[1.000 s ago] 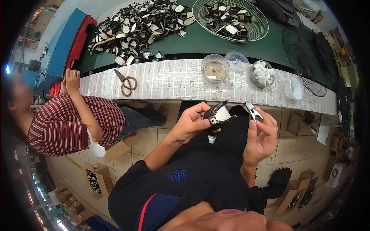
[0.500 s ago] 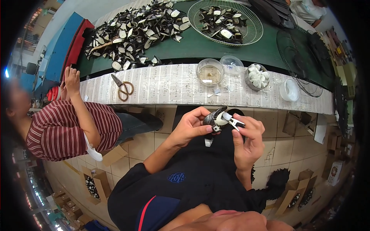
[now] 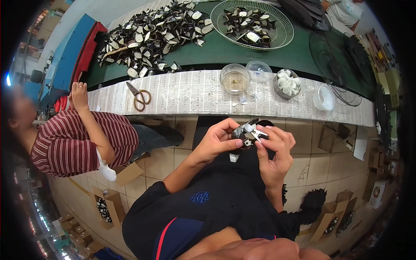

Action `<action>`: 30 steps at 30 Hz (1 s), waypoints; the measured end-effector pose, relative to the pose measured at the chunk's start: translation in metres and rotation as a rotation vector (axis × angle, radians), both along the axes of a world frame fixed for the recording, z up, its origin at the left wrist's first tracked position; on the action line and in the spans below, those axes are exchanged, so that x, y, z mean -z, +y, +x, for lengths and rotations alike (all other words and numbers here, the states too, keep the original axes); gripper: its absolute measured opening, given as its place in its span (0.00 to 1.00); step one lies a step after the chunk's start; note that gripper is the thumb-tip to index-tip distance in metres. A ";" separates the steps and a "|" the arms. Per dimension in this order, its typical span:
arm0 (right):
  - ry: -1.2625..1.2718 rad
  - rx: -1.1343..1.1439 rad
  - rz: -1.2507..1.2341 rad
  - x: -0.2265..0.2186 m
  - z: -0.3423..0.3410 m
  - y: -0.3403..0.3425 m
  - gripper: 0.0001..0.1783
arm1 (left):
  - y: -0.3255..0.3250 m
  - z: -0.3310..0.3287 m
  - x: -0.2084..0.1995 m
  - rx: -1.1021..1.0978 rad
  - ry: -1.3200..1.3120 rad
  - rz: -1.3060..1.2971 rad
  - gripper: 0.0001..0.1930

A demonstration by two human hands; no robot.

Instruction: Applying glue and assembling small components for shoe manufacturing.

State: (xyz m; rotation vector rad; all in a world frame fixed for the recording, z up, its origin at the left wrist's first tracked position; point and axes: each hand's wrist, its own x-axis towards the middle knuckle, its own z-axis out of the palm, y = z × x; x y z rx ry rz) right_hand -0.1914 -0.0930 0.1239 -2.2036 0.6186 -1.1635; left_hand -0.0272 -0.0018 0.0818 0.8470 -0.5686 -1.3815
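Note:
My left hand (image 3: 222,139) pinches a glossy black shoe heel (image 3: 238,134) with a pale face, held above my lap just off the table's front edge. My right hand (image 3: 277,149) is closed on a white clip (image 3: 258,134). A small white wad (image 3: 249,127) sits in the clip's jaws and appears to touch the heel's pale face. My fingers cover part of the heel and the clip.
On the paper-covered table (image 3: 186,97) are scissors (image 3: 139,97), a clear bowl (image 3: 235,79), a tin of white wads (image 3: 287,84) and a white tub (image 3: 324,98). Behind lie piled heels (image 3: 160,34) and a wire basket (image 3: 284,37). Another person (image 3: 82,143) works at left.
The clip and its wad have moved left onto the heel's pale face, my right hand going with them. The other person's hands have shifted slightly.

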 end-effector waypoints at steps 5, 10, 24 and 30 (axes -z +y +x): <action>0.017 0.104 -0.107 0.003 -0.007 -0.001 0.11 | -0.003 -0.004 0.004 0.027 -0.002 -0.043 0.15; 0.030 0.200 -0.180 0.004 -0.014 -0.004 0.10 | -0.006 -0.008 0.005 0.024 -0.034 -0.028 0.16; -0.295 0.223 0.365 0.020 -0.046 -0.015 0.07 | -0.024 -0.012 0.017 0.087 0.180 0.021 0.13; -0.129 0.134 0.201 0.018 -0.035 -0.010 0.06 | -0.028 -0.015 0.019 0.051 0.147 0.023 0.13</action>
